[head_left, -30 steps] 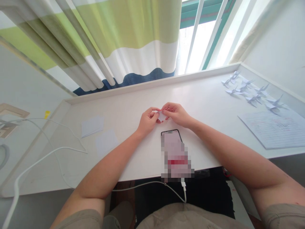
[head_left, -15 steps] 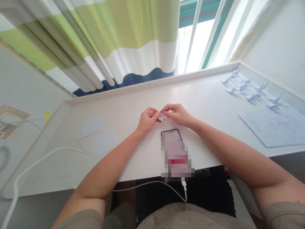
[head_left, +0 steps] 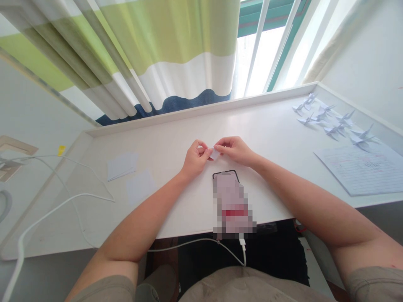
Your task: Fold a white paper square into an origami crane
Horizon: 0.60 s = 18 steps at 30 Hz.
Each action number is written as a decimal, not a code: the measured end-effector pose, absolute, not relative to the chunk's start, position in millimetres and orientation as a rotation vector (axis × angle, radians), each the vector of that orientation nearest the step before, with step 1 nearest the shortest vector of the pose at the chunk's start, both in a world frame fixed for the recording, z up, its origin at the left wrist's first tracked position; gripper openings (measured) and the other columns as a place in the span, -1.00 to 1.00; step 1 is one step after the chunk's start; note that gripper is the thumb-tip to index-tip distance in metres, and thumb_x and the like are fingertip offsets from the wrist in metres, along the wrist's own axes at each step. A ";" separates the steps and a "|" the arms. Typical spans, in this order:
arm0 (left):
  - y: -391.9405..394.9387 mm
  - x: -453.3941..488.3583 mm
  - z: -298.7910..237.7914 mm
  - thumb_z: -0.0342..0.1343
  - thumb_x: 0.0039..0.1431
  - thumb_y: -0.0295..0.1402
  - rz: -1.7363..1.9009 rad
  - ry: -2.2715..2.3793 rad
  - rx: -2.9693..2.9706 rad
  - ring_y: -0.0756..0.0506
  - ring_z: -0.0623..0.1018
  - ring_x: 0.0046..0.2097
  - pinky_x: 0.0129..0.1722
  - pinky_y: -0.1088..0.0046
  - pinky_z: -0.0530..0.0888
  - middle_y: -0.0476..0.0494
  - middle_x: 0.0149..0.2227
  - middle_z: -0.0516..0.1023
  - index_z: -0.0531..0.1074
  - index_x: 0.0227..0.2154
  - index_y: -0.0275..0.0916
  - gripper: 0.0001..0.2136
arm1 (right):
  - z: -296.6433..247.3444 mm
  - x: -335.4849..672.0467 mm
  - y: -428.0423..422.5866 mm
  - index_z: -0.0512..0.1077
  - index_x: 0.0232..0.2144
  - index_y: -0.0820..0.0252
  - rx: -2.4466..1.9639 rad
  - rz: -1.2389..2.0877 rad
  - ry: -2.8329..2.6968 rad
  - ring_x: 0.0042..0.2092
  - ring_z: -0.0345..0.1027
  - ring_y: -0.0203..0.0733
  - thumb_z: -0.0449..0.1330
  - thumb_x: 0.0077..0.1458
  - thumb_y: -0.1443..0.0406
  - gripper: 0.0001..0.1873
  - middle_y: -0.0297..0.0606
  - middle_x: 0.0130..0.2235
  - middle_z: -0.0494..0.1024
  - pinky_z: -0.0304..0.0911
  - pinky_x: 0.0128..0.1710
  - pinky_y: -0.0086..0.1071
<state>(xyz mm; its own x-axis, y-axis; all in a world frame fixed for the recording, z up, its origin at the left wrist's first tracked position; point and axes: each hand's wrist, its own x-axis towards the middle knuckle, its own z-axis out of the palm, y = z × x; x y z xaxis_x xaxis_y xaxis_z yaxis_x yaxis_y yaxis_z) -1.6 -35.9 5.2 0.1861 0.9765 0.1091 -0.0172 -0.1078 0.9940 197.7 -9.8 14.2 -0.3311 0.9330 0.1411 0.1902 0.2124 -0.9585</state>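
Between my hands is a small folded piece of white paper (head_left: 214, 154), held just above the desk. My left hand (head_left: 195, 159) pinches its left side with thumb and fingers. From the right, my right hand (head_left: 234, 149) grips the paper's upper edge between thumb and forefinger. The fingers partly cover the paper, so its exact fold is hard to make out. A phone (head_left: 233, 201) with a blurred screen lies just below my hands, near the desk's front edge.
Several folded paper cranes (head_left: 333, 119) stand at the back right of the white desk (head_left: 176, 209), behind a lined paper pad (head_left: 362, 167). Loose white sheets (head_left: 122, 165) lie at the left. A white cable (head_left: 47, 214) crosses the left side; a charging cable (head_left: 243, 251) hangs from the phone.
My right fingers have shifted slightly on the paper, and more of its white face shows between the hands. Both hands keep their hold in nearly the same place.
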 end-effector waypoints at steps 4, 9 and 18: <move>-37.4 -1.8 6.1 0.43 0.23 -0.10 1.131 1.017 1.349 0.00 0.61 -0.38 -0.26 0.42 0.64 0.05 -0.44 0.60 0.27 -0.27 -0.16 -0.58 | 13.7 198.4 -8.6 0.67 -0.35 0.17 -1.055 1.195 -1.701 -0.30 0.55 -0.15 0.41 0.11 0.12 -0.77 -0.20 -0.30 0.74 0.46 -0.22 -0.26; -36.8 -3.4 5.6 0.43 0.20 -0.13 1.104 1.023 1.326 0.01 0.57 -0.45 -0.36 0.39 0.66 0.07 -0.45 0.57 0.28 -0.26 -0.16 -0.60 | 15.0 198.3 -8.3 0.67 -0.36 0.16 -1.063 1.176 -1.702 -0.30 0.54 -0.15 0.41 0.10 0.17 -0.82 -0.21 -0.32 0.73 0.44 -0.24 -0.26; -34.9 -3.0 5.8 0.42 0.21 -0.07 1.098 1.040 1.339 -0.04 0.63 -0.40 -0.41 0.43 0.62 0.00 -0.41 0.64 0.30 -0.21 -0.15 -0.58 | 16.5 197.5 -8.6 0.67 -0.37 0.17 -1.062 1.183 -1.685 -0.29 0.53 -0.16 0.38 0.17 0.12 -0.76 -0.23 -0.34 0.71 0.43 -0.21 -0.27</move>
<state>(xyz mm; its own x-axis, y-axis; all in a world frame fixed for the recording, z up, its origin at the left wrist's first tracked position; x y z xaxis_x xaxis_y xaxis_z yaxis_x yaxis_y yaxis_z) -3.0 -34.9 5.8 0.1959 0.9792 0.0533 -0.0002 -0.0543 0.9985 197.5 -8.6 16.5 -0.3257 0.9349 0.1410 0.1845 0.2091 -0.9603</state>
